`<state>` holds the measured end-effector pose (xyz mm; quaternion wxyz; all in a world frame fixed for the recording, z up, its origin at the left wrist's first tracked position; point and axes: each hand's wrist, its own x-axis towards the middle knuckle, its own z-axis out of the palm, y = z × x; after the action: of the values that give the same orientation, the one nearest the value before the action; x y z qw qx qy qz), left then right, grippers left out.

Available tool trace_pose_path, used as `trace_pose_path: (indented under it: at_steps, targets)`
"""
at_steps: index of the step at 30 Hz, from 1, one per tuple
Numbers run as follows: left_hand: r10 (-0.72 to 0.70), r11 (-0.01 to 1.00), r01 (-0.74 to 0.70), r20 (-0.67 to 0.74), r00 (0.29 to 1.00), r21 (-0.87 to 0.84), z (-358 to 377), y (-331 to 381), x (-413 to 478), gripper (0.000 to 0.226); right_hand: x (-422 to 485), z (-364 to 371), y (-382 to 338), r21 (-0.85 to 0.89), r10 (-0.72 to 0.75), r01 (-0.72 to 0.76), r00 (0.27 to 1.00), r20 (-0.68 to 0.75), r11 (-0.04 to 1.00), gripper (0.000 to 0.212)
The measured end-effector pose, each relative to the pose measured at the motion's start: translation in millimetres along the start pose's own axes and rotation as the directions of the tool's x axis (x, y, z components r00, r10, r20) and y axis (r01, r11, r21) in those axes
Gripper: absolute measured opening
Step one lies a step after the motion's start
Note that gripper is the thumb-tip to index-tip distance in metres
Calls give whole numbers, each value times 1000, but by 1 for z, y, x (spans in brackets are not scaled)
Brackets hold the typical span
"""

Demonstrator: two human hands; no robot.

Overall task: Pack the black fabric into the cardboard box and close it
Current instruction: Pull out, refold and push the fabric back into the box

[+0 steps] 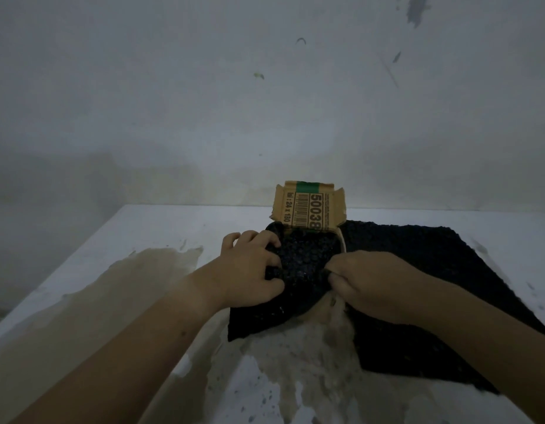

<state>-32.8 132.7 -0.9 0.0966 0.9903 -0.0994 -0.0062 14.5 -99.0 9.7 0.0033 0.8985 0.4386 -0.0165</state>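
Note:
A small cardboard box (309, 208) stands at the back middle of the table, its printed lid flap upright with a green stripe and barcode. Black knitted fabric (418, 270) is bunched over the box's opening and spreads out to the right and front across the table. My left hand (250, 267) grips the bunched fabric at the box's left side, fingers curled into it. My right hand (366, 280) pinches a fold of the fabric just in front of the box. The box's body is mostly hidden under the fabric.
The white table (161, 228) is worn, with bare brown patches at the left and front. A grey-white stained wall (265, 102) rises right behind the table's back edge. The table's left edge runs diagonally toward me.

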Motion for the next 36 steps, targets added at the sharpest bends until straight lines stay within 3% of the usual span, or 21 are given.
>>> trace_pose_path:
  at_steps: [2, 7, 11, 13, 19, 26, 30, 32, 36]
  targets:
    - [17, 1000, -17, 4, 1000, -6, -3, 1, -3, 54, 6, -1, -2, -5, 3, -3, 999, 44, 1000, 36]
    - [39, 960, -64, -97, 995, -272, -11, -2, -6, 64, 3, -4, 2, 163, -8, 10, 1000, -14, 987, 37]
    - [57, 994, -69, -129, 990, -86, -11, -6, 4, 66, -7, 1, 3, 224, 85, -29, 966, -243, 974, 8]
    - [62, 998, -61, -129, 990, 14, -12, -7, 6, 64, -13, 2, 1, 234, 89, 2, 922, -377, 972, 17]
    - [-14, 994, 16, -22, 1000, 111, -19, 4, 16, 58, -16, 8, -11, 130, 27, 34, 898, -439, 991, 29]
    - [-63, 995, 56, 84, 994, 78, -23, 7, 26, 54, -5, 17, -23, -9, 18, -23, 925, -379, 1000, 31]
    - [-53, 998, 50, 80, 995, 33, -23, 2, 24, 51, 7, 9, -37, -101, 92, -116, 973, -210, 988, 30]
    - [-38, 999, 37, 42, 998, 7, -24, 3, 18, 45, 11, 3, -43, -133, 122, -148, 976, -182, 980, 26]
    - [-1, 962, -41, -152, 988, -271, -23, 5, -9, 32, 8, 9, -35, -91, 106, -120, 984, -143, 989, 33]
